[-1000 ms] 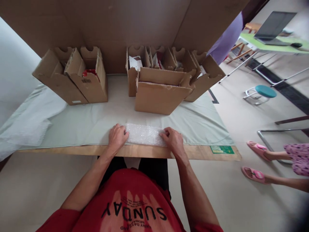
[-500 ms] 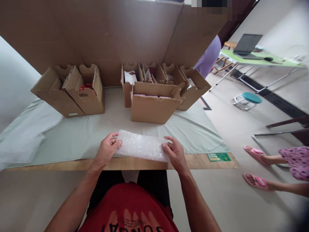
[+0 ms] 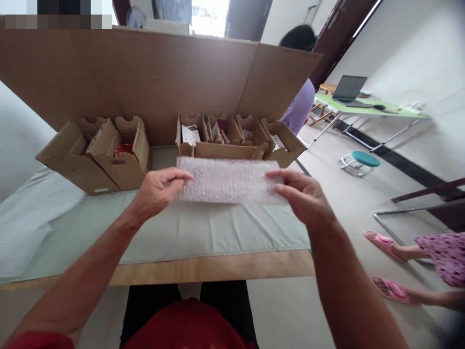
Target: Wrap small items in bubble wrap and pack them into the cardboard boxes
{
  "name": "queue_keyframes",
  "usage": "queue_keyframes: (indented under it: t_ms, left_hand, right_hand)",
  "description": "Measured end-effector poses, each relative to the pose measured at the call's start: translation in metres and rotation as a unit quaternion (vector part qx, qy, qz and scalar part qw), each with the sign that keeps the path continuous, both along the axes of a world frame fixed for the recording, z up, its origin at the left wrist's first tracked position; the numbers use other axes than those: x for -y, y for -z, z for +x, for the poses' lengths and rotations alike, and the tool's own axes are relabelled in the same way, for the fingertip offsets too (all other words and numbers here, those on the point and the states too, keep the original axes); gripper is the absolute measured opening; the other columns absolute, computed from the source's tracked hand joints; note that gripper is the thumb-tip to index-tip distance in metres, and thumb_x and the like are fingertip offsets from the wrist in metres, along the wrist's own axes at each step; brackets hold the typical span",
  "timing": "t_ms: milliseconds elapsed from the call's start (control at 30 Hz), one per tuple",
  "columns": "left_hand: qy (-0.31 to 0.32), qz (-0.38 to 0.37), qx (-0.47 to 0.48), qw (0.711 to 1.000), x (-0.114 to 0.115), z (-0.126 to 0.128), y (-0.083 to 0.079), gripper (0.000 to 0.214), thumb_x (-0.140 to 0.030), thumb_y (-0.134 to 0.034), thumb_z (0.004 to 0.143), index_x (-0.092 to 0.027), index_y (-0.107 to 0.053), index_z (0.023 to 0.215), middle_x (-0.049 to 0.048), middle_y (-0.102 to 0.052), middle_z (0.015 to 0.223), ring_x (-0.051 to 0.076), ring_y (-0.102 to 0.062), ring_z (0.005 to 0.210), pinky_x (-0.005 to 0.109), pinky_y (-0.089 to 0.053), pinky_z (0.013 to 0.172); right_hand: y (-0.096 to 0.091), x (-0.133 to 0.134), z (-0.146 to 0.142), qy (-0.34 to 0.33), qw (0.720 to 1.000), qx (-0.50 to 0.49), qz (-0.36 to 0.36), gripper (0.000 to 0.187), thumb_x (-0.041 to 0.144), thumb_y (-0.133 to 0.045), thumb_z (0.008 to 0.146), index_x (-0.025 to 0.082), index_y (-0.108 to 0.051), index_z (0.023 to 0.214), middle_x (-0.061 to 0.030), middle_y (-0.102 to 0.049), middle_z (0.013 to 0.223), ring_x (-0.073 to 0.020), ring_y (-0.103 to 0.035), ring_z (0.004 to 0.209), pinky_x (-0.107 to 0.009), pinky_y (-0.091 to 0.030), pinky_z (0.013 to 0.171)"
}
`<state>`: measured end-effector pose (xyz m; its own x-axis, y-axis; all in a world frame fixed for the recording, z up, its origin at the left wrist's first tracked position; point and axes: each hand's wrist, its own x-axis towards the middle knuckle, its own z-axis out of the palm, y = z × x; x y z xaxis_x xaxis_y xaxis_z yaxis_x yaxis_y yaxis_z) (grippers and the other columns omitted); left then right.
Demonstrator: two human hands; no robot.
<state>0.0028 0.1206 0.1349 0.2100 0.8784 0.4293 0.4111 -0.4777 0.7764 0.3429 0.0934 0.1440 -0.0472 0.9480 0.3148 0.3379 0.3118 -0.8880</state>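
Observation:
A long rectangular piece of clear bubble wrap [image 3: 225, 182] is stretched level between my two hands, raised above the cloth-covered table. My left hand [image 3: 158, 191] pinches its left end between thumb and fingers. At the other end, my right hand [image 3: 303, 194] grips the right edge the same way. Behind the wrap stands a cardboard box [image 3: 228, 151], its front mostly hidden by the wrap. Whether anything is folded inside the wrap, I cannot tell.
Open cardboard bins [image 3: 131, 167] stand left and right along a tall cardboard panel [image 3: 181, 82]. More bubble wrap [image 3: 32, 223] lies at the table's left. A person in purple [image 3: 300, 106] is behind the panel; another's sandalled feet [image 3: 394, 291] are at right, near a teal stool [image 3: 365, 158].
Both hands have lifted the bubble wrap up and away from the table's front edge, toward the boxes. The head view has tilted upward, showing more of the room behind the panel.

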Motion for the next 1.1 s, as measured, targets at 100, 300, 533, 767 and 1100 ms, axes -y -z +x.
queue_keyframes:
  t_ms: [100,300,533,767,1100]
  left_hand:
    - [-0.009,0.125,-0.156,0.98,-0.036,0.014,-0.032,0.034,-0.024,-0.05,0.088,-0.017,-0.079,0.104,0.0068,-0.074,0.093,0.024,-0.066,0.099,0.041,-0.05,0.096]
    - [0.046,0.095,-0.427,0.898,-0.105,0.043,-0.043,0.024,-0.018,-0.052,0.08,-0.018,-0.076,0.076,0.0053,-0.063,0.072,0.024,-0.06,0.089,0.037,-0.044,0.082]
    - [0.152,-0.029,-0.547,0.823,-0.139,0.073,-0.046,0.021,-0.006,-0.056,0.064,-0.02,-0.056,0.049,-0.0014,-0.043,0.05,0.014,-0.038,0.053,0.032,-0.026,0.06]
    - [0.177,-0.058,-0.593,0.783,-0.165,0.097,-0.031,0.021,-0.009,-0.06,0.058,-0.021,-0.054,0.042,0.0027,-0.052,0.046,0.019,-0.051,0.057,0.032,-0.033,0.06]
    - [0.186,-0.128,-0.61,0.76,-0.177,0.096,-0.026,0.012,-0.009,-0.062,0.057,-0.019,-0.068,0.053,0.0039,-0.06,0.05,0.019,-0.052,0.057,0.033,-0.036,0.063]
  right_hand:
    - [-0.03,-0.034,0.006,0.065,0.969,0.192,0.141,0.033,0.033,-0.069,0.085,0.02,-0.074,0.115,-0.0045,-0.072,0.095,-0.0174,-0.062,0.079,-0.032,-0.051,0.07]
    - [-0.035,-0.093,0.013,0.077,0.847,0.487,0.199,0.031,0.016,-0.053,0.092,0.022,-0.077,0.111,-0.0071,-0.075,0.107,-0.0233,-0.066,0.103,-0.036,-0.05,0.087]
    - [-0.028,-0.132,0.001,-0.047,0.763,0.645,0.009,0.024,0.013,-0.063,0.081,0.027,-0.081,0.089,-0.0012,-0.079,0.089,-0.0205,-0.07,0.081,-0.028,-0.043,0.067]
    - [-0.034,-0.146,-0.033,-0.077,0.696,0.712,-0.058,0.021,0.006,-0.064,0.077,0.021,-0.08,0.078,-0.0094,-0.079,0.083,-0.0251,-0.074,0.084,-0.031,-0.046,0.07]
    - [-0.044,-0.144,-0.018,-0.093,0.696,0.711,-0.029,0.034,0.01,-0.071,0.078,0.025,-0.081,0.107,-0.0088,-0.081,0.097,-0.0272,-0.074,0.095,-0.034,-0.041,0.076]
